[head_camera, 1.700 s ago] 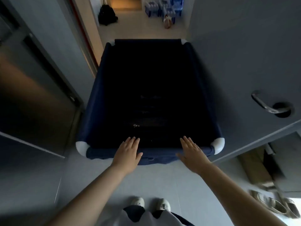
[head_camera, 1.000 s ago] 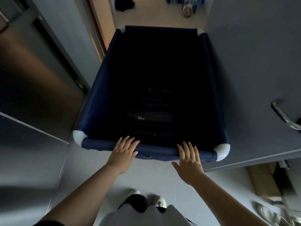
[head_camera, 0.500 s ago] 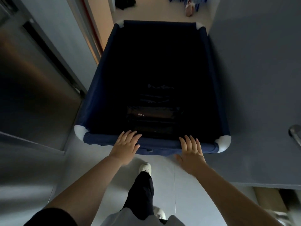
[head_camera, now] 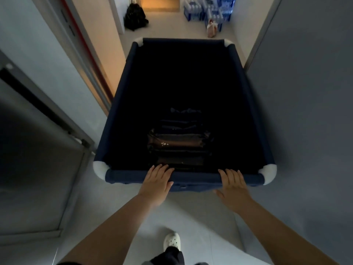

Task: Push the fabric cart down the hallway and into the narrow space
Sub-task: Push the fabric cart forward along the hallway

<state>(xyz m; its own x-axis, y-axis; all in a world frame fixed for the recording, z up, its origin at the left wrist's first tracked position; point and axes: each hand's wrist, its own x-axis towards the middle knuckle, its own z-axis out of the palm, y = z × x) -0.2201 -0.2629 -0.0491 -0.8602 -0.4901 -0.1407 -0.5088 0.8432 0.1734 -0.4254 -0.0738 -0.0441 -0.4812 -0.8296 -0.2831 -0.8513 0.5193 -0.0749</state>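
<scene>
A navy fabric cart [head_camera: 118, 104] with white corner caps fills the middle of the hallway in front of me. Dark folded items [head_camera: 179, 142] lie at its bottom, hard to make out. My left hand [head_camera: 155, 183] rests flat on the near rim, fingers draped over the bar. My right hand [head_camera: 233, 185] lies on the same rim further right, fingers over the bar, thumb out to the side. Neither hand wraps fully around the rim.
A grey wall or door [head_camera: 305, 111] runs close along the cart's right side. Steel elevator doors [head_camera: 38, 159] and a door frame [head_camera: 84, 54] line the left. Ahead lie a black bag [head_camera: 135, 18], packs of water bottles [head_camera: 208, 10] and a small brown bag [head_camera: 212, 30].
The cart has rolled forward down the hallway with both hands on its near rim. The door handle on the right has passed out of view. My feet have stepped forward.
</scene>
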